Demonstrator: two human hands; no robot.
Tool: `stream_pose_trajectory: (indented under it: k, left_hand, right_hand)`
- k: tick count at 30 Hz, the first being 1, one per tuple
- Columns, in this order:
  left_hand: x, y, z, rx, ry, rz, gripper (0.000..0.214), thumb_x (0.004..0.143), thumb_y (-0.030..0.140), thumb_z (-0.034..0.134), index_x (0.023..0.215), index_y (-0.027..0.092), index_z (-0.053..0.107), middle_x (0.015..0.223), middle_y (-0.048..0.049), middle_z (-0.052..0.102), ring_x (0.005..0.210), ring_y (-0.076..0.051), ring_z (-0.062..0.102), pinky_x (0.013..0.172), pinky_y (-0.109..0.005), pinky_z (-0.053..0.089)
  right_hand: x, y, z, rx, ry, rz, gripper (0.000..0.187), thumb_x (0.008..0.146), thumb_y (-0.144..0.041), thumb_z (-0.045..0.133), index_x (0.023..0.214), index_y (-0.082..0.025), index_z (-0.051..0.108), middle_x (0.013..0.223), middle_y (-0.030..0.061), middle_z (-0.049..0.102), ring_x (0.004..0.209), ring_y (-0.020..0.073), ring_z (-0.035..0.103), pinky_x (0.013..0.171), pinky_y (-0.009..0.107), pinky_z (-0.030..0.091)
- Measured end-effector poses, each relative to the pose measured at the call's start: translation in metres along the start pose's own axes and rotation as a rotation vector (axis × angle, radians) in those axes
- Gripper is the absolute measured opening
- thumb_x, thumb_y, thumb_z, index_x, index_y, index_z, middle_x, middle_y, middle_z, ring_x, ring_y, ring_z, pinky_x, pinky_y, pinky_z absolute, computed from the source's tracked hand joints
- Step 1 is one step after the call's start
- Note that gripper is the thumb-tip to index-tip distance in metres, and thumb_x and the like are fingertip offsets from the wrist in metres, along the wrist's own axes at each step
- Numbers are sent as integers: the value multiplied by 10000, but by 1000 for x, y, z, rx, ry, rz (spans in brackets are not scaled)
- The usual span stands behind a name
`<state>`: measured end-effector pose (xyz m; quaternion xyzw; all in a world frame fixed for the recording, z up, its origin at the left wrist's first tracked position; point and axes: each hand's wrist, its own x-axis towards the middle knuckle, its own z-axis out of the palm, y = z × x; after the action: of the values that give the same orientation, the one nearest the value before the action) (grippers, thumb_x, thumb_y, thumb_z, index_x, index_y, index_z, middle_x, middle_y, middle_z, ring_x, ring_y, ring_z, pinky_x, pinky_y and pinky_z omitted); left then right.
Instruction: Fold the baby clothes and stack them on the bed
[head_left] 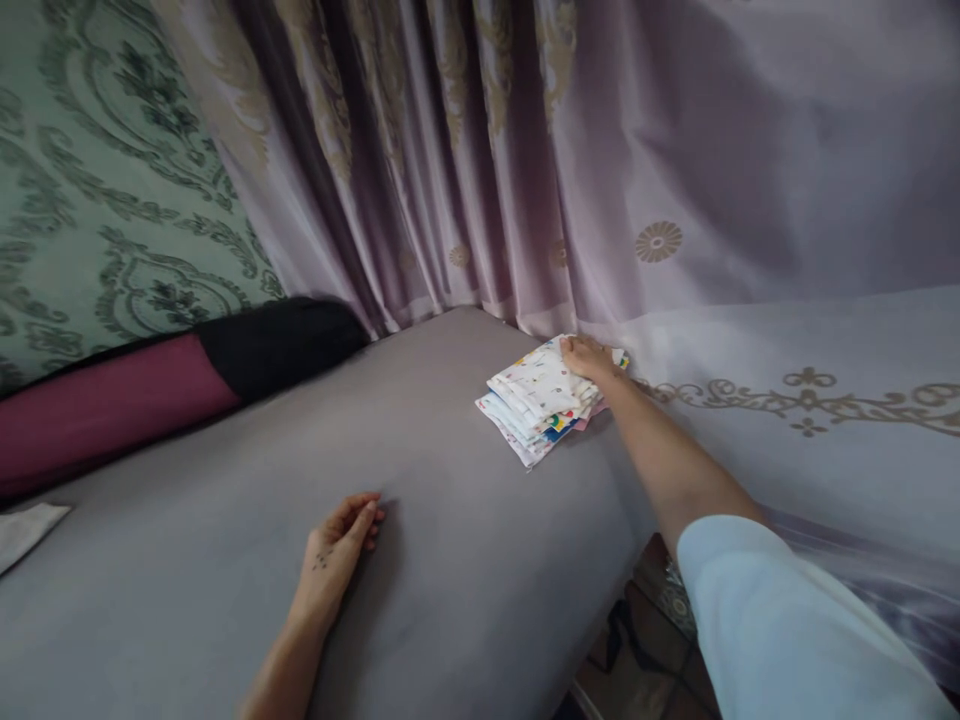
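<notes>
A stack of folded printed cloths [517, 425] lies near the far right edge of the grey bed. Its top piece, a white folded cloth [536, 380], has small coloured motifs. My right hand [589, 358] reaches out to the stack and grips the far right side of that top cloth; some of its fingers are hidden. Lower and to the left, my left hand [341, 545] hovers at the bed surface, apart from the stack. Its fingers are curled in with the thumb against them, and nothing shows in them.
The grey-sheeted bed [247, 520] spans the middle. A long maroon and black bolster [135, 400] lies along the patterned wall. Purple curtains [480, 180] hang behind the stack. A white cloth [30, 530] sits at the left edge. Dark straps [637, 640] lie on the floor below right.
</notes>
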<state>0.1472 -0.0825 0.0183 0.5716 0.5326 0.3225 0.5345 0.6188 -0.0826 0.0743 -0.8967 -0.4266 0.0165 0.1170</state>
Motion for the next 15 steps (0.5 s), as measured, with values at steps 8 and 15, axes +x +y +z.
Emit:
stream_pose_trajectory:
  k: [8,15]
  left_hand:
    - [0,-1,1,-4,-3,37,600,623,635,689,967,145,655,758,-36,656,660,-144,568,572,-238,463]
    - [-4,2,2,-54,6,57,561,614,618,716,923,152,670,728,-25,654,613,-131,559,549,-234,452]
  right_hand:
    - [-16,-10,-3,3,-6,28,556,993,-393,148,1292,-147,547,1418,170,496,1331,309,409,1101,560,265]
    - [-59,-60,7,50,-23,-21,620,985,-504,146,1433,-160,401,1556,185,275,1442,343,188,1113,636,170]
